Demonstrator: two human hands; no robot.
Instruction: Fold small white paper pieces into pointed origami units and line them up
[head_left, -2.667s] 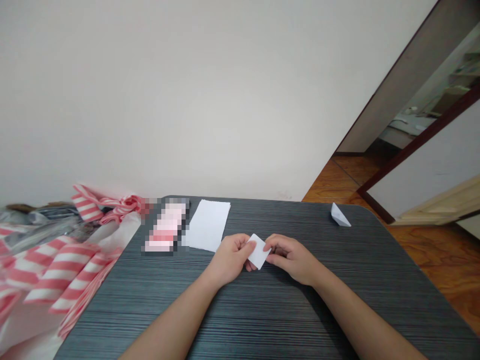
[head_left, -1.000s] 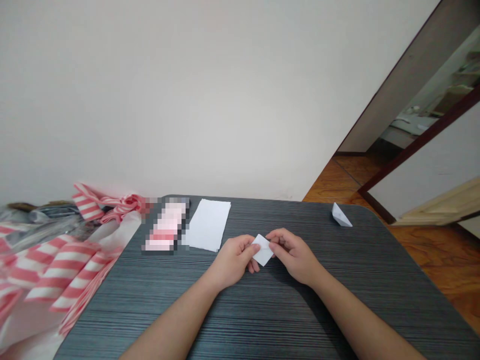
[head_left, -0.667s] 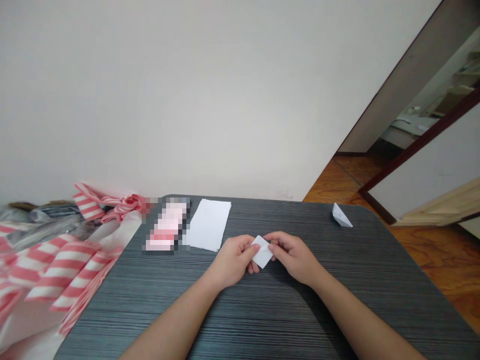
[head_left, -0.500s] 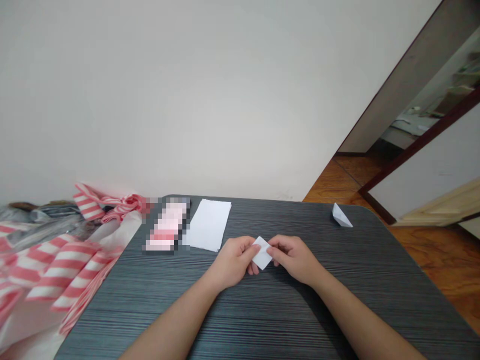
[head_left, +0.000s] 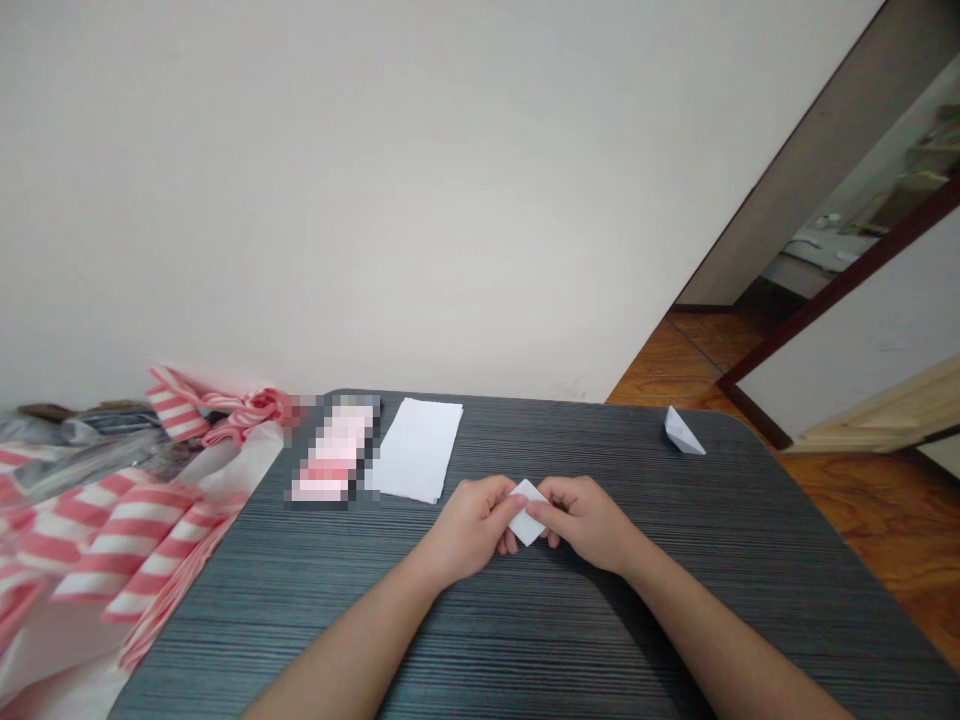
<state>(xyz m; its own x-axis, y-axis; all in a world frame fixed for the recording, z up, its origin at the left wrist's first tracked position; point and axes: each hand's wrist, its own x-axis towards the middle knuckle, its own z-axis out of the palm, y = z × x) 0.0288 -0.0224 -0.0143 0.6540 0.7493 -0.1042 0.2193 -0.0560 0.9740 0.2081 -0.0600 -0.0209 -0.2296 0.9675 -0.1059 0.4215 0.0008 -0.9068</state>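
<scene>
Both my hands meet over the middle of a dark striped table (head_left: 525, 640). Between them is a small folded white paper (head_left: 527, 523), held just above the tabletop. My left hand (head_left: 472, 525) pinches its left side with thumb and fingertips. My right hand (head_left: 585, 520) grips its right side, fingers curled over the edge, hiding part of the paper.
A stack of white paper sheets (head_left: 418, 450) lies behind my hands. A blurred pink item (head_left: 334, 455) sits left of it. A small folded white paper shape (head_left: 682, 432) rests near the far right corner. Red-and-white striped cloth (head_left: 97, 530) is piled at the left. Wooden floor (head_left: 885, 500) lies right.
My hands have drawn closer together and slid slightly toward me. More of the folded paper is covered by my fingers now than a second ago.
</scene>
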